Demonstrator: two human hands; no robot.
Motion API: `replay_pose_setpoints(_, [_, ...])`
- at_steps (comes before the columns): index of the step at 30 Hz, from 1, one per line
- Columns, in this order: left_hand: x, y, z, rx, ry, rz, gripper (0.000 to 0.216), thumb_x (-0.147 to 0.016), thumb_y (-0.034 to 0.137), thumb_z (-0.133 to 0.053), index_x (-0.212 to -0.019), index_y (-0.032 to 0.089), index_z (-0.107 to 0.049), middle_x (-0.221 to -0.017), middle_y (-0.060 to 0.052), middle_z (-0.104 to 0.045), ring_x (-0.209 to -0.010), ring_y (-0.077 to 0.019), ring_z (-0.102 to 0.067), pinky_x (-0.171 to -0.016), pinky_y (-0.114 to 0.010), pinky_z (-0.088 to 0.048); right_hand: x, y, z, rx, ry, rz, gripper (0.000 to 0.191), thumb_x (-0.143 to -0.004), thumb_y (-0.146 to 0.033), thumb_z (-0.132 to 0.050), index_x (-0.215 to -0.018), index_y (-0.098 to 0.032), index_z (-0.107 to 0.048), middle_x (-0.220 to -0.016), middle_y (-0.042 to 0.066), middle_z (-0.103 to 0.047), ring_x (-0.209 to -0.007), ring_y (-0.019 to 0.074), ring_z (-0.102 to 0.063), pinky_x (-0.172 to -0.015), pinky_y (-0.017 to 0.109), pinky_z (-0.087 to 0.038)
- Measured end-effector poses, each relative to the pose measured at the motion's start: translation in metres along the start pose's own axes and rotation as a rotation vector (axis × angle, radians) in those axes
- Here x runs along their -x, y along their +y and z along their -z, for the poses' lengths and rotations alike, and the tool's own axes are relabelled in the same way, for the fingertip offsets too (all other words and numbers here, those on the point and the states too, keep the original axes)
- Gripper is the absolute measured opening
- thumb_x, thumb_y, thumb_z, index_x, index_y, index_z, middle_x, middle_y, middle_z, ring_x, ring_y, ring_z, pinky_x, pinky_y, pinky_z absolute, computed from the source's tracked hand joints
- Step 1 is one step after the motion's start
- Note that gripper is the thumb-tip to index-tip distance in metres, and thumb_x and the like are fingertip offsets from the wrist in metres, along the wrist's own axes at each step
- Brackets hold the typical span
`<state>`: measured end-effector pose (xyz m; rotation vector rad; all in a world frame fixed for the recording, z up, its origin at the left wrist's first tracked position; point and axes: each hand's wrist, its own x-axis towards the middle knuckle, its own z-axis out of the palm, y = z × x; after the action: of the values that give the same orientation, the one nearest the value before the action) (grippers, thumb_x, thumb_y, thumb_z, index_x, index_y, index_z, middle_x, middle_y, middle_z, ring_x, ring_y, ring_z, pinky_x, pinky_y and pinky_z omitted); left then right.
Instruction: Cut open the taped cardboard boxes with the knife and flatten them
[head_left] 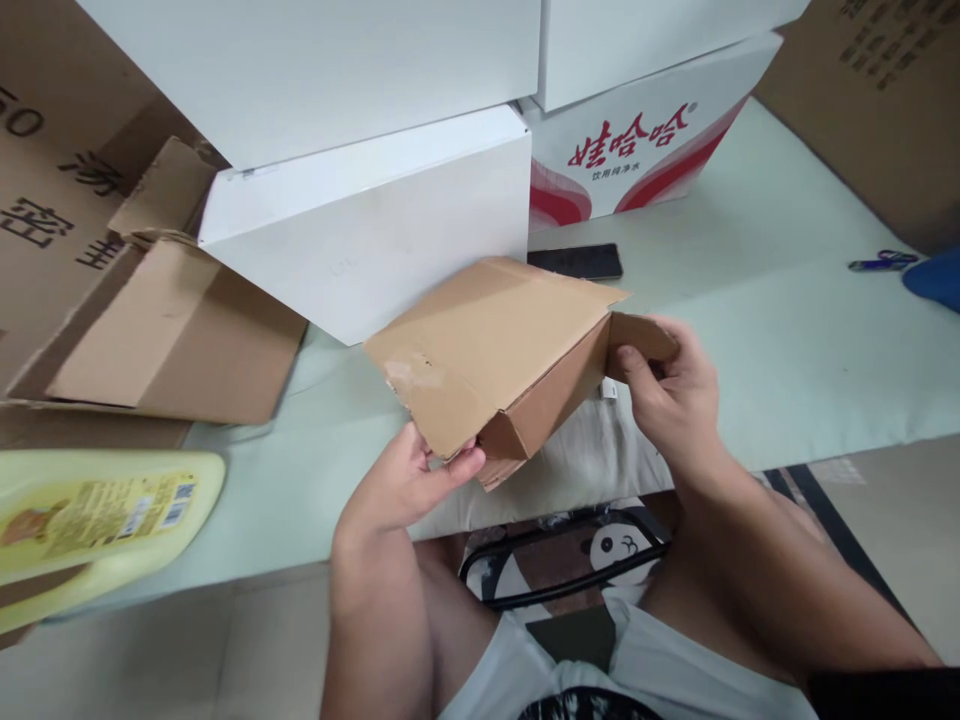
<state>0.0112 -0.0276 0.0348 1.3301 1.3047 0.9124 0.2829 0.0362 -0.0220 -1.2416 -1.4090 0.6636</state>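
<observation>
A small brown cardboard box [495, 350] is held up between both my hands, above a pale green mat [787, 340]. My left hand [409, 480] grips its near lower corner, thumb on top and fingers underneath. My right hand [675, 395] pinches the folded side flap at the box's right end. The box's top panel faces me and bears scraps of torn tape.
White boxes [360, 220] are stacked behind, with a red-printed carton [637, 150] to their right. A dark phone [577, 262] lies by them. An open brown carton [172, 340] sits left, a yellow bottle [97, 520] near left, a blue pen [881, 262] far right.
</observation>
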Motion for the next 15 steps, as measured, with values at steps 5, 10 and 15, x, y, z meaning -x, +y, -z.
replay_pose_setpoints(5, [0.002,0.01,0.012,0.062,-0.555,-0.017,0.034,-0.083,0.055,-0.072,-0.071,0.024,-0.061,-0.074,-0.007,-0.071,-0.074,-0.0273,-0.074,-0.068,-0.038,-0.059,0.002,0.004,0.001,0.05,0.037,0.033,0.024,-0.099,-0.036,-0.06,-0.122,-0.031,-0.062,-0.114,0.007,-0.071,-0.101,0.0286,-0.07,-0.089,0.054,-0.062])
replay_pose_setpoints(10, [0.001,0.0,0.034,0.016,-0.311,-0.018,0.025,-0.085,0.04,-0.07,-0.069,0.022,-0.073,-0.066,-0.009,-0.074,-0.06,-0.0233,-0.071,-0.059,-0.034,-0.057,-0.001,0.009,0.003,-0.073,0.013,-0.053,0.023,-0.097,-0.04,-0.063,-0.118,-0.031,-0.059,-0.107,0.005,-0.069,-0.09,0.0254,-0.069,-0.078,0.048,-0.064])
replay_pose_setpoints(15, [-0.018,-0.039,0.051,0.169,0.743,-0.086,0.013,-0.072,0.031,-0.078,-0.073,0.021,-0.069,-0.071,0.0,-0.072,-0.058,-0.0114,-0.063,-0.062,-0.023,-0.053,-0.006,0.013,0.005,-0.086,-0.013,-0.077,0.023,-0.095,-0.04,-0.064,-0.115,-0.032,-0.058,-0.103,0.005,-0.067,-0.088,0.0254,-0.067,-0.076,0.046,-0.062])
